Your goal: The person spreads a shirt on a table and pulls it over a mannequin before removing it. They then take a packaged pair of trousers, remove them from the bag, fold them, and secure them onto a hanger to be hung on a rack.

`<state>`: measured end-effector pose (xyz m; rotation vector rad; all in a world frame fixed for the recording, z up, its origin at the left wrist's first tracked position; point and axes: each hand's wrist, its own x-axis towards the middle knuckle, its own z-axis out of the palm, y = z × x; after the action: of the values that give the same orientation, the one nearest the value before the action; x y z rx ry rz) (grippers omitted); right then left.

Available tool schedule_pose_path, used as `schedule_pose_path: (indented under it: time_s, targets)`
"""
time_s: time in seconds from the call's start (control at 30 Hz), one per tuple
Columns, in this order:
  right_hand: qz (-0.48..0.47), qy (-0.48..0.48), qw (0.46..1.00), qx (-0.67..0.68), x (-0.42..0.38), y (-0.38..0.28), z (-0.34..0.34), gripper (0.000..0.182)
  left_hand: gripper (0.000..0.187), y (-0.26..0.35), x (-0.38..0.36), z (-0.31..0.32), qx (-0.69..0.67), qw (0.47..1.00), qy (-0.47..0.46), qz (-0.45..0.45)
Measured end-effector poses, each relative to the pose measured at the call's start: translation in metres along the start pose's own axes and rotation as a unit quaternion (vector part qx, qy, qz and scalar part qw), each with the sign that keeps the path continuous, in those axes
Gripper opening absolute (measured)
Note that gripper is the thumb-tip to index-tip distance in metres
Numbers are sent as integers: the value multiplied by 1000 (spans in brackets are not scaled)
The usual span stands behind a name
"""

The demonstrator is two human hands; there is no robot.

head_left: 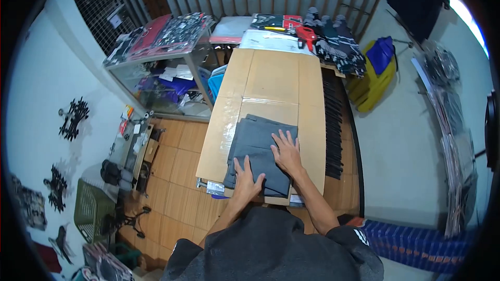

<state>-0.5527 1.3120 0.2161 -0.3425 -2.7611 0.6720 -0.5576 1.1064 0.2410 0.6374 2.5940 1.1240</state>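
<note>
A folded dark grey cloth garment point(263, 143) lies flat on a large cardboard sheet point(271, 80) that covers the table. My left hand point(247, 180) rests on the garment's lower left part, its fingers spread. Higher up, near the garment's right edge, my right hand point(286, 153) lies on the cloth with fingers apart. Neither hand grips anything. The cloth beneath both palms is hidden.
Beyond the cardboard are a red tool point(306, 36), a yellow-handled item point(275, 28) and stacked garments point(341, 52). A glass cabinet point(156, 80) stands at the back left. A green crate point(94, 209) is on the lower left.
</note>
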Motion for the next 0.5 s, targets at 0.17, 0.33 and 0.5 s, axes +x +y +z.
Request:
schedule_pose_path:
  time_s: [0.17, 0.33, 0.5]
  targets:
    - [55, 10, 997, -56, -23, -12, -3, 60, 80, -10, 54, 2, 30, 999, 43, 1]
    - [47, 15, 996, -79, -51, -19, -5, 66, 71, -35, 123, 15, 141, 984, 48, 98]
    - [17, 44, 996, -79, -74, -21, 6, 61, 64, -43, 190, 20, 127, 972, 14, 196]
